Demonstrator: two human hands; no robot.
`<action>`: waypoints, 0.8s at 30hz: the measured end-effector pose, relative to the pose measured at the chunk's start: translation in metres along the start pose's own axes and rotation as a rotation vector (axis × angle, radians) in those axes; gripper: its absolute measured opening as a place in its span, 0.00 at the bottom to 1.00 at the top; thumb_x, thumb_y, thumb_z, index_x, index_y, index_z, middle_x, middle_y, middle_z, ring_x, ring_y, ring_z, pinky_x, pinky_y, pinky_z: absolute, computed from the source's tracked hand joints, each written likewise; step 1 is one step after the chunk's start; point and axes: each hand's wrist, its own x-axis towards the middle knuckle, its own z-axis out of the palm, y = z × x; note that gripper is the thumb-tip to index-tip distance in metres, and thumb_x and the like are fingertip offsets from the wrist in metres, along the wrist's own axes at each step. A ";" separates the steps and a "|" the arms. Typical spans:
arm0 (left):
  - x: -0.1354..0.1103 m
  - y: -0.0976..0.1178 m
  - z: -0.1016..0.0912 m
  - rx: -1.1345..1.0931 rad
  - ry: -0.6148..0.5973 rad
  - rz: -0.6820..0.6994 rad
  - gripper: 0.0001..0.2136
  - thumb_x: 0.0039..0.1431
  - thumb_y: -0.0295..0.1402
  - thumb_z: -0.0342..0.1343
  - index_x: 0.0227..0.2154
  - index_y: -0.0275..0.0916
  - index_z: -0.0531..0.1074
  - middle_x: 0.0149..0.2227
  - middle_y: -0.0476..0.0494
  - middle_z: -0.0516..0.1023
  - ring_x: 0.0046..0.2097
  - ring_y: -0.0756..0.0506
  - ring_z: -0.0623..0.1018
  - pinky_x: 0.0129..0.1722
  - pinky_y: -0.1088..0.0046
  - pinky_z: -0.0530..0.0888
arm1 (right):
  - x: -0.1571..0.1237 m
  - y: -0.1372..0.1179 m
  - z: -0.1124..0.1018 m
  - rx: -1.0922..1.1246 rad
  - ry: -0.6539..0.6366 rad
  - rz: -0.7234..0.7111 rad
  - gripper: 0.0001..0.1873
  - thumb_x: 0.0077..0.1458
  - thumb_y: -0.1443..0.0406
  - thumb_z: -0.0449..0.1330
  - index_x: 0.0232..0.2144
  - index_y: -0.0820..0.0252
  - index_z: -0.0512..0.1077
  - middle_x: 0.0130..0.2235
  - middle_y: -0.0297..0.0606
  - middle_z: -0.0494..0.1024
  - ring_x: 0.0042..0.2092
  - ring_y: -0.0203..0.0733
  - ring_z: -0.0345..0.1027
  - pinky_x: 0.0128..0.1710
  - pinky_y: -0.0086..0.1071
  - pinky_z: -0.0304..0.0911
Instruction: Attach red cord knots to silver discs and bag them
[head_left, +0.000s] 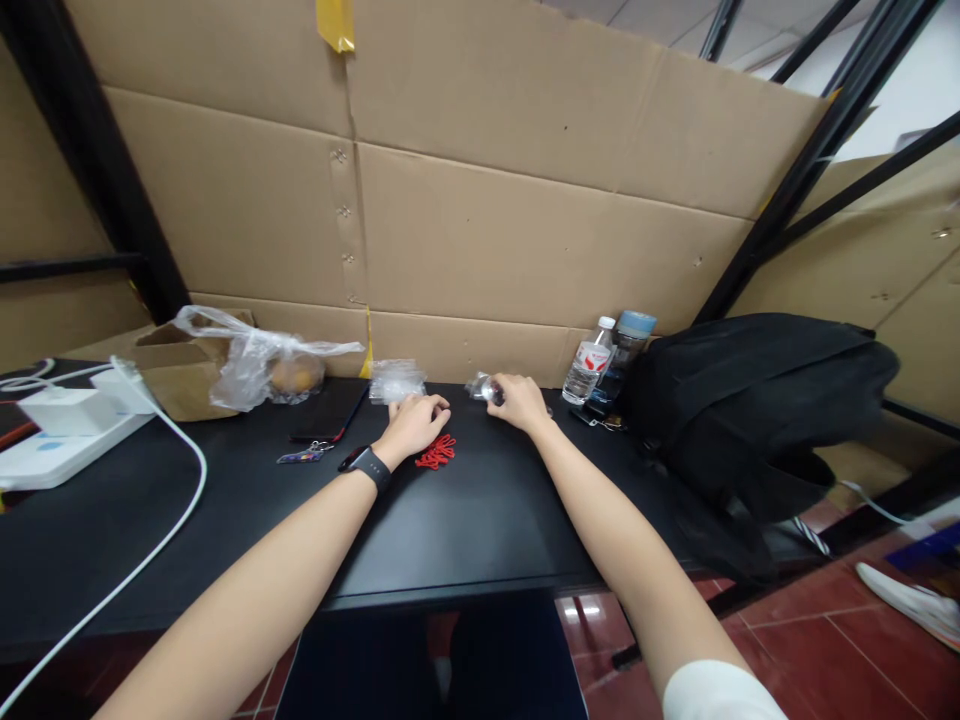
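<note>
My left hand (415,422), with a black watch on the wrist, rests on the black table (465,520) with its fingers curled down over a small red pile of looped cords (436,453). A clear plastic packet (395,380) lies just beyond it. My right hand (517,400) is closed on a small crumpled clear packet (482,388) near the cardboard wall. What else the left fingers hold, if anything, is hidden.
A plastic bag with a round fruit (289,372) and a cardboard box (176,375) sit at left, by a white power strip (56,440) and cable. A keyring (304,455), two bottles (607,365) and a black backpack (750,400) also stand here.
</note>
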 end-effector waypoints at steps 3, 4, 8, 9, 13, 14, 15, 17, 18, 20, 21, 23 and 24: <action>-0.001 0.000 0.000 0.007 -0.003 0.005 0.14 0.66 0.42 0.50 0.45 0.47 0.78 0.44 0.44 0.83 0.53 0.36 0.74 0.53 0.55 0.62 | 0.001 0.021 0.002 -0.013 0.021 0.101 0.20 0.60 0.62 0.59 0.54 0.59 0.72 0.56 0.47 0.77 0.55 0.51 0.70 0.53 0.39 0.59; -0.001 0.000 0.001 0.010 -0.006 0.009 0.14 0.66 0.42 0.50 0.45 0.47 0.78 0.44 0.44 0.83 0.53 0.36 0.74 0.53 0.56 0.62 | 0.001 0.027 0.004 -0.006 0.000 0.099 0.19 0.62 0.62 0.57 0.55 0.58 0.71 0.59 0.46 0.74 0.56 0.50 0.69 0.54 0.39 0.60; -0.002 0.000 0.001 0.022 -0.014 0.021 0.13 0.65 0.41 0.50 0.43 0.47 0.79 0.45 0.45 0.83 0.54 0.37 0.74 0.53 0.55 0.62 | -0.002 0.038 0.008 -0.044 -0.099 0.115 0.20 0.66 0.64 0.53 0.58 0.52 0.71 0.64 0.42 0.69 0.59 0.51 0.67 0.54 0.41 0.61; -0.002 0.000 0.000 0.025 -0.014 0.020 0.13 0.65 0.41 0.50 0.43 0.47 0.79 0.45 0.45 0.83 0.54 0.37 0.74 0.54 0.55 0.62 | -0.002 0.037 0.008 -0.068 -0.109 0.133 0.20 0.66 0.64 0.52 0.58 0.52 0.71 0.63 0.43 0.70 0.59 0.52 0.67 0.54 0.43 0.61; -0.002 0.000 0.000 0.035 -0.016 0.018 0.13 0.65 0.40 0.50 0.43 0.47 0.79 0.47 0.44 0.83 0.54 0.37 0.74 0.54 0.55 0.62 | -0.003 0.030 0.008 -0.121 -0.102 0.187 0.21 0.66 0.64 0.50 0.59 0.55 0.70 0.60 0.49 0.72 0.58 0.56 0.66 0.55 0.47 0.60; -0.002 0.000 0.000 0.038 -0.016 0.020 0.13 0.65 0.40 0.50 0.43 0.47 0.79 0.47 0.44 0.83 0.54 0.37 0.74 0.54 0.55 0.62 | -0.003 0.029 0.007 -0.121 -0.104 0.196 0.22 0.66 0.64 0.51 0.60 0.55 0.70 0.60 0.49 0.71 0.58 0.56 0.66 0.55 0.47 0.60; -0.003 0.000 -0.001 0.043 -0.015 0.023 0.13 0.65 0.40 0.50 0.42 0.47 0.79 0.47 0.44 0.83 0.54 0.37 0.74 0.54 0.54 0.62 | -0.003 0.029 0.006 -0.118 -0.109 0.203 0.23 0.65 0.65 0.52 0.60 0.55 0.69 0.61 0.49 0.71 0.59 0.57 0.66 0.55 0.48 0.60; -0.004 0.000 -0.003 0.068 -0.006 0.032 0.13 0.65 0.40 0.50 0.42 0.48 0.79 0.47 0.44 0.82 0.54 0.37 0.74 0.55 0.54 0.62 | -0.004 0.034 0.002 -0.103 -0.117 0.217 0.24 0.64 0.64 0.53 0.61 0.54 0.68 0.62 0.49 0.69 0.59 0.58 0.65 0.56 0.49 0.61; -0.004 -0.001 -0.006 0.087 -0.002 0.047 0.13 0.65 0.40 0.50 0.41 0.47 0.79 0.47 0.44 0.82 0.54 0.36 0.74 0.55 0.54 0.62 | -0.005 0.038 -0.001 -0.086 -0.119 0.220 0.24 0.64 0.64 0.54 0.62 0.54 0.68 0.63 0.48 0.68 0.60 0.58 0.65 0.56 0.48 0.61; -0.005 -0.002 -0.013 0.122 -0.012 0.118 0.13 0.65 0.39 0.50 0.41 0.46 0.79 0.47 0.42 0.82 0.54 0.36 0.74 0.55 0.55 0.63 | -0.009 0.051 -0.008 -0.025 -0.128 0.216 0.25 0.63 0.64 0.55 0.62 0.56 0.68 0.63 0.48 0.69 0.60 0.55 0.66 0.57 0.45 0.61; -0.006 -0.003 -0.017 0.129 -0.032 0.170 0.13 0.66 0.39 0.49 0.40 0.45 0.79 0.46 0.41 0.82 0.53 0.37 0.75 0.55 0.57 0.64 | -0.012 0.059 -0.012 0.015 -0.141 0.208 0.25 0.62 0.63 0.57 0.61 0.58 0.69 0.62 0.49 0.70 0.59 0.53 0.67 0.58 0.42 0.61; -0.008 -0.005 -0.027 0.103 -0.103 0.282 0.13 0.66 0.40 0.49 0.39 0.44 0.79 0.43 0.41 0.82 0.49 0.39 0.77 0.53 0.61 0.66 | -0.018 0.074 -0.019 0.090 -0.213 0.183 0.27 0.57 0.61 0.64 0.58 0.62 0.72 0.58 0.49 0.74 0.57 0.51 0.70 0.57 0.36 0.62; -0.008 -0.005 -0.031 0.075 -0.146 0.322 0.13 0.66 0.41 0.50 0.39 0.43 0.79 0.41 0.41 0.82 0.46 0.40 0.78 0.51 0.64 0.68 | -0.021 0.081 -0.022 0.125 -0.268 0.170 0.28 0.53 0.60 0.67 0.56 0.63 0.74 0.56 0.48 0.76 0.55 0.50 0.72 0.56 0.35 0.63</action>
